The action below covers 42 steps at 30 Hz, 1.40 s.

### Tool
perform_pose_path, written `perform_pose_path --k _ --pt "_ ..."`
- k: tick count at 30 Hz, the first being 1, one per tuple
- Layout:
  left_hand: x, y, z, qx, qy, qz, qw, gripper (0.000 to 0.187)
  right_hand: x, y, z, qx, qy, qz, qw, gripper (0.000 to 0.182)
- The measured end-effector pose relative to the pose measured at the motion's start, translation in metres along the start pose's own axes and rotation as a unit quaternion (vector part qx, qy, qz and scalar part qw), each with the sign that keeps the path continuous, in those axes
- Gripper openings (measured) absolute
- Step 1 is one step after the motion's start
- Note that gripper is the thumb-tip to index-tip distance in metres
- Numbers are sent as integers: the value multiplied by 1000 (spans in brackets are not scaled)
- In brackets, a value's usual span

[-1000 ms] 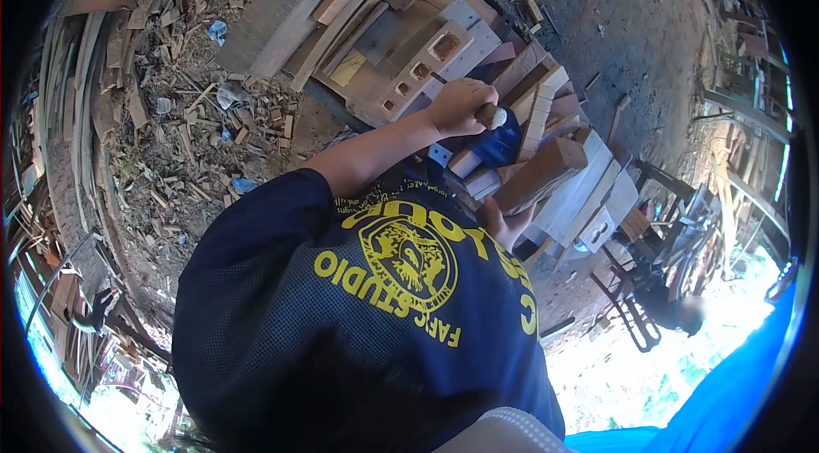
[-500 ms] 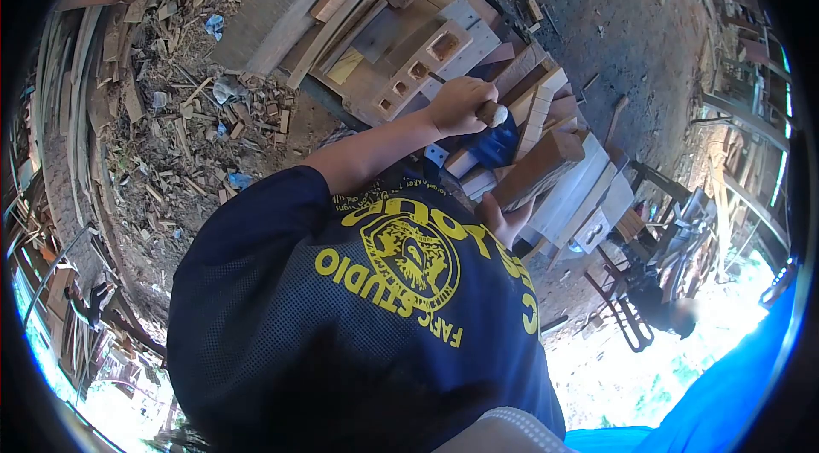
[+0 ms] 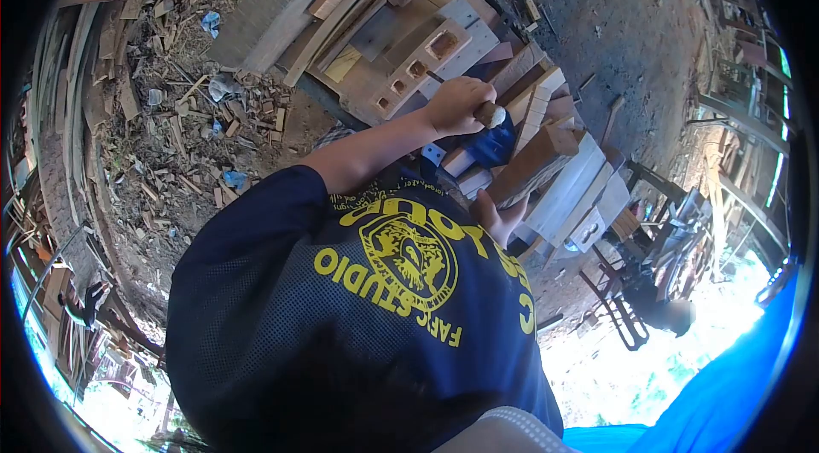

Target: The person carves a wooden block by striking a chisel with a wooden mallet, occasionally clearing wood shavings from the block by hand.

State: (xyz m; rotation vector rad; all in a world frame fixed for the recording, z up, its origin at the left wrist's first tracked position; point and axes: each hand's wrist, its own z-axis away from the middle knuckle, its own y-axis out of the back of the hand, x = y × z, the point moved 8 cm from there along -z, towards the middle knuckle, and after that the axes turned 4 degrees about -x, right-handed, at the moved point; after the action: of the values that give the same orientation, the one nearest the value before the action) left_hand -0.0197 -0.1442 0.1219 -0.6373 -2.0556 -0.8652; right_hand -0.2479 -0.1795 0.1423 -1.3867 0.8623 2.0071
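Block of brown wood [image 3: 536,165] lies tilted across the pale boards [image 3: 573,188] on my bench. My right hand [image 3: 499,218] grips its near end; my left hand [image 3: 459,103] is closed around a wooden tool handle [image 3: 490,114]. The block's faces look uncut, so I judge most of the work remains.

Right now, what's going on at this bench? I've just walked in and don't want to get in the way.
A person in a navy shirt leans over a bench piled with timber offcuts. Their left hand grips a wooden-handled tool above a blue object. Their right hand holds the near end of a tilted brown wooden block.
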Motion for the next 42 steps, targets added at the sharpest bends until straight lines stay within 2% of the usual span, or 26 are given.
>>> perform_pose_path --k 8,11,12,13,15,16,18,19,20,21,23,27,30,32,35,37,39,42 --pt "-1 1 1 10 14 -3 1000 31 -5 -4 1 -6 -5 7 1000 72" --pt "-5 1 -2 -7 52 -4 999 30 -21 4 -3 10 10 0 1000 62" --pt "-5 2 -2 -6 54 -3 999 30 -55 6 -8 -30 171 56 983 55" --pt "-5 4 -3 15 56 5 998 28 -88 0 -2 -69 327 111 936 49" --pt "-4 7 -4 35 58 14 998 27 -151 -13 -10 28 281 -72 957 35" --pt "-7 7 -4 43 79 12 996 26 -152 -16 -14 29 281 -71 957 35" --pt "-9 9 -5 51 98 10 994 25 -159 -17 -13 21 356 -159 921 46" --pt "-8 12 -5 54 101 21 993 22 -106 -17 -20 -3 211 -39 977 46" --pt "-9 14 -7 60 102 31 992 20 -48 -13 -23 -27 60 83 994 46" --pt "-12 15 -7 65 100 29 992 20 -61 -49 -44 -129 13 277 952 47" --pt "-12 4 -3 10 49 19 999 19 -53 -50 -40 -96 -62 223 968 48" --pt "-8 6 -4 17 62 23 998 19 -74 -45 -38 -84 -85 261 958 48" --pt "-11 5 -2 14 95 5 995 20 -91 -43 -35 -72 -40 256 963 48" --pt "-9 -1 1 14 79 -3 997 22 -92 -33 -32 -43 -19 91 995 49" --pt "0 0 3 13 55 -12 998 25 -95 -20 -28 -34 -32 66 997 52" --pt "6 3 2 13 50 -17 999 25 -95 -14 -26 -24 -8 64 998 51" --pt "7 7 1 28 62 -14 998 24 -91 -11 -22 -9 -50 39 998 51" --pt "7 10 2 32 44 -11 998 24 -83 -9 -18 -20 -48 40 998 53"
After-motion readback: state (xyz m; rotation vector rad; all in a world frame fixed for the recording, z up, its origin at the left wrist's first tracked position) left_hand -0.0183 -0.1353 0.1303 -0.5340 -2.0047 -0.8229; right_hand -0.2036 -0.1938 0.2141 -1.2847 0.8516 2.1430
